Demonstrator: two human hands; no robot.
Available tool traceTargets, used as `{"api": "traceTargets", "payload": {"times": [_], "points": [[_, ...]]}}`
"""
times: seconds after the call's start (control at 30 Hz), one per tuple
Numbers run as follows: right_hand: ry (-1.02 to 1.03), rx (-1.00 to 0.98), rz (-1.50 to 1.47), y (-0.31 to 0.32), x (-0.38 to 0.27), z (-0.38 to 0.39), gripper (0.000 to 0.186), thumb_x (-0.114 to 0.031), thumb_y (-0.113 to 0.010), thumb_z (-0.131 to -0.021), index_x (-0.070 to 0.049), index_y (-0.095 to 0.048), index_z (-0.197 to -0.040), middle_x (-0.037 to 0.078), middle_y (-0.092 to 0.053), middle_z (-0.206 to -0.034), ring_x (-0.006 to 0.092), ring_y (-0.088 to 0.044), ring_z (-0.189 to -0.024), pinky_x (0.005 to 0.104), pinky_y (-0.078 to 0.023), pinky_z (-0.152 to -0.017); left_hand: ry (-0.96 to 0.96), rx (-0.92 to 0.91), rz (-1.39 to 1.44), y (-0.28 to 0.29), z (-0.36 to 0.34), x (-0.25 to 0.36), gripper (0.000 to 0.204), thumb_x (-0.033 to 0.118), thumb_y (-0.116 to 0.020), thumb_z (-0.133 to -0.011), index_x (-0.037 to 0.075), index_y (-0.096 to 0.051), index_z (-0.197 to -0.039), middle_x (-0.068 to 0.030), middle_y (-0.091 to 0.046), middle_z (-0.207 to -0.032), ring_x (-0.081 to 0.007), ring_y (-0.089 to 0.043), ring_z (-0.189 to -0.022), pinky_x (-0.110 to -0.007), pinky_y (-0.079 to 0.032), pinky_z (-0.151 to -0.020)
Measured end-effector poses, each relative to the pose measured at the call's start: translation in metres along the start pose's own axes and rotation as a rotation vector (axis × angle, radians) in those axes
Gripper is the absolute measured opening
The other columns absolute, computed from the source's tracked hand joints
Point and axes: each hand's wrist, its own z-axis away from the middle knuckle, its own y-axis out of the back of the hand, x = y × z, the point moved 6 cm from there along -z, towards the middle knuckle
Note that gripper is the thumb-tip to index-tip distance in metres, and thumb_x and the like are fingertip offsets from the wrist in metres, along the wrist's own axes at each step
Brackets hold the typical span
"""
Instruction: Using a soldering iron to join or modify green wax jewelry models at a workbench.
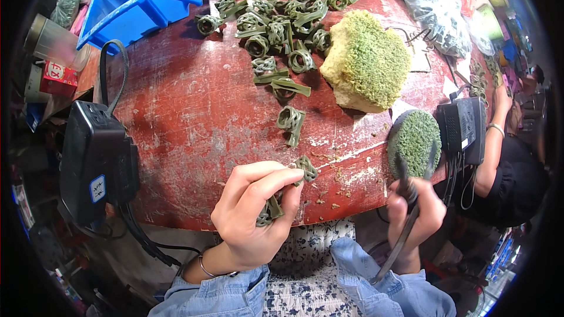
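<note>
My left hand, over the table's near edge, pinches a small green openwork piece between thumb and fingertips. Another green piece shows within the curl of that palm. In my right hand is a dark two-pronged metal tool, its prongs up in front of a round green textured pad; its exact kind is unclear. A single curled green piece lies just beyond my left hand. Farther off spreads a loose pile of similar green curled pieces.
A rough yellow-green sponge-like block sits right of the pile on the worn red table. Black corded boxes stand at left and right. A blue bin is far left, plastic bags far right. Another person's arm is at right.
</note>
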Motion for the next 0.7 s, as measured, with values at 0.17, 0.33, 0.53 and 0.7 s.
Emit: {"api": "traceTargets", "payload": {"times": [0.17,0.33,0.53,0.7], "points": [[-0.088,0.075,0.257,0.008,0.004,-0.032,0.026,-0.013,-0.072,-0.068,0.003,-0.054,-0.077,0.013,-0.049,-0.058,0.0240,-0.047,-0.047,0.0301,-0.038,-0.047,-0.017,0.009,0.016,-0.003,0.000,0.000,0.027,-0.008,-0.067,-0.062,0.002,-0.063,-0.086,-0.0096,-0.058,-0.082,-0.0181,-0.059,-0.069,-0.026,-0.049,-0.058],[-0.055,0.012,0.306,0.004,0.003,-0.039,0.026,-0.014,-0.072,-0.068,0.002,-0.053,-0.074,0.014,-0.048,-0.058,0.0296,-0.045,-0.048,0.0316,-0.038,-0.048,-0.013,0.014,0.029,0.001,0.003,0.001,0.027,-0.008,-0.067,-0.062,0.002,-0.063,-0.086,-0.0095,-0.058,-0.082,-0.0184,-0.059,-0.069,-0.026,-0.049,-0.059],[-0.067,0.031,0.294,0.005,0.000,-0.038,0.025,-0.014,-0.072,-0.069,0.001,-0.053,-0.074,0.014,-0.048,-0.057,0.0275,-0.045,-0.047,0.0309,-0.038,-0.047,0.147,-0.075,0.212,0.002,0.004,-0.009,0.026,-0.009,-0.060,-0.069,-0.004,-0.056,-0.095,-0.0105,-0.052,-0.084,-0.0142,-0.057,-0.066,-0.024,-0.049,-0.058],[-0.062,0.103,0.110,0.009,-0.005,-0.025,0.029,-0.019,-0.073,-0.069,0.002,-0.055,-0.077,0.008,-0.048,-0.056,0.0163,-0.046,-0.047,0.0265,-0.038,-0.047,0.557,-0.183,0.621,-0.007,0.007,-0.017,0.031,-0.004,-0.058,-0.076,-0.003,-0.054,-0.106,-0.0057,-0.050,-0.085,-0.0130,-0.058,-0.073,-0.024,-0.051,-0.060]]}}
